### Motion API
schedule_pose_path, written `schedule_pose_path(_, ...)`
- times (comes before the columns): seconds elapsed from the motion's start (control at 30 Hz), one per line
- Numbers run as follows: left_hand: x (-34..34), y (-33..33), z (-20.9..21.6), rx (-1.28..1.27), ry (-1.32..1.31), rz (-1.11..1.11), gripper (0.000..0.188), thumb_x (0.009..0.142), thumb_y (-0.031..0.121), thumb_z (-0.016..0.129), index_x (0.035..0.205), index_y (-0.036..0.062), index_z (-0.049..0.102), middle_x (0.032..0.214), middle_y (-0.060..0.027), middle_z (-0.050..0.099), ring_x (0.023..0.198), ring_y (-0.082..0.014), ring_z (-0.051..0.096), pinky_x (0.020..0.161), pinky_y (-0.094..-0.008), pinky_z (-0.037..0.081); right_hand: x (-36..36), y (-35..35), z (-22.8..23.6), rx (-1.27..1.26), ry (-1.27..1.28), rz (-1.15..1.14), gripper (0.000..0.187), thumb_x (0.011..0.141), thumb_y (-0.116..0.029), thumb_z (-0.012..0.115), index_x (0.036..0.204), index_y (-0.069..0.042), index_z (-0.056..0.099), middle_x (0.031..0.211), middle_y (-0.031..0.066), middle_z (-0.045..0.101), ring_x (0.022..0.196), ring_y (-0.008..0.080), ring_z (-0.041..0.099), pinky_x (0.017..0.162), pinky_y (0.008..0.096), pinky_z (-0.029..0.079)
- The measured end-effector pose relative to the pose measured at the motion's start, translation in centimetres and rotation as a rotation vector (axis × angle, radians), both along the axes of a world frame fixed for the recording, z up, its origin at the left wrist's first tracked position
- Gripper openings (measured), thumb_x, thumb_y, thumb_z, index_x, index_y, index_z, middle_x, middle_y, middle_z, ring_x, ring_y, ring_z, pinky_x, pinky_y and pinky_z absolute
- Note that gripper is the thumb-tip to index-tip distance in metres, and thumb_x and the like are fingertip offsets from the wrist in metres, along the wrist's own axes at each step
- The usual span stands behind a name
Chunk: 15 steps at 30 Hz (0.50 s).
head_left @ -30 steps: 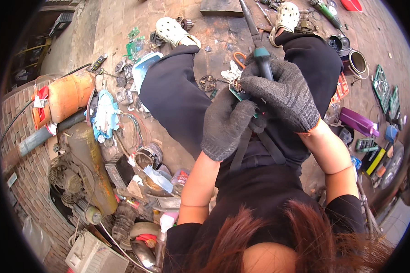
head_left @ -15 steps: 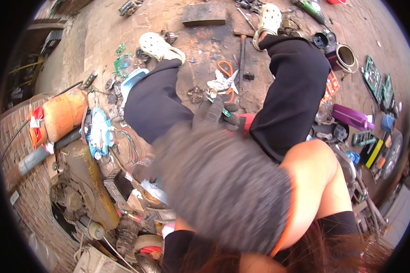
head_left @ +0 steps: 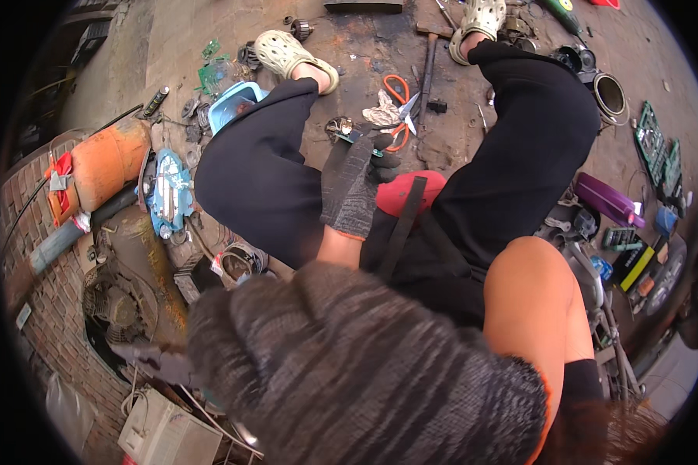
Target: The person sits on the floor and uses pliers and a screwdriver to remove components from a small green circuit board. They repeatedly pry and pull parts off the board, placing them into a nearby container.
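Observation:
My left hand (head_left: 353, 182), in a grey knit glove with an orange cuff, is between my knees. Its fingers are closed on a small green circuit board (head_left: 376, 152) whose edge shows at the fingertips. Close before the camera is my right hand (head_left: 364, 364), gloved alike, large and blurred, its back toward me and its fingers curled. A flat, dark, blade-like metal piece (head_left: 153, 363) sticks out past these fingers; its handle is hidden. Just beyond the left hand lie orange-handled scissors (head_left: 402, 128), crumpled whitish paper (head_left: 382, 110) and a small round metal part (head_left: 339, 125).
A hammer (head_left: 428, 74) lies on the ground between my feet. To the left are a light-blue basin (head_left: 233, 105), a rusty orange cylinder (head_left: 116, 163) and old machine parts. To the right lie a purple container (head_left: 606, 200), green circuit boards (head_left: 658, 146) and an open can (head_left: 610, 94).
My right hand has risen toward the camera and grown larger, uncovering the left hand and wrist. The blade-like piece has come into sight. The view has shifted slightly.

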State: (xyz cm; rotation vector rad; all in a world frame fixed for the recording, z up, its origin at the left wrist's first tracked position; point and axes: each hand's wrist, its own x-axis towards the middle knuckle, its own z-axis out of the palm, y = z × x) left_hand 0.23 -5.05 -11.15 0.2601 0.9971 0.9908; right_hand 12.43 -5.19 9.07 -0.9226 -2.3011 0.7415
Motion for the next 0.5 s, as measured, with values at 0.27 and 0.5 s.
schedule_pose_path(0.27, -1.1, 2.8, -6.6, -0.34, 0.035, 0.476, 0.025, 0.096, 0.022, 0.054, 0.108, -0.0001, 0.06, 0.093, -0.0099, 0.067, 0.074, -0.0206, 0.065, 0.063, -0.0288, 0.056, 3.5, 12.6, -19.9, -0.806, -0.285, -0.44, 0.04, 0.092, -0.036, 0.05, 0.102, 0.001, 0.062, 0.097, 0.025, 0.063, 0.088, 0.0363, 0.064, 0.082, 0.0454, 0.05)
schedule_pose_path(0.5, -2.2, 3.6, -9.3, -0.38, 0.096, 0.566, 0.03, 0.092, 0.021, 0.06, 0.112, -0.0006, 0.058, 0.095, -0.0099, 0.067, 0.074, -0.0183, 0.064, 0.064, -0.0286, 0.056, 6.2, 17.0, -43.2, -0.373, -0.433, -0.96, 0.046, 0.08, -0.041, 0.065, 0.106, -0.004, 0.063, 0.112, 0.0234, 0.061, 0.101, 0.0396, 0.06, 0.088, 0.0463, 0.048)
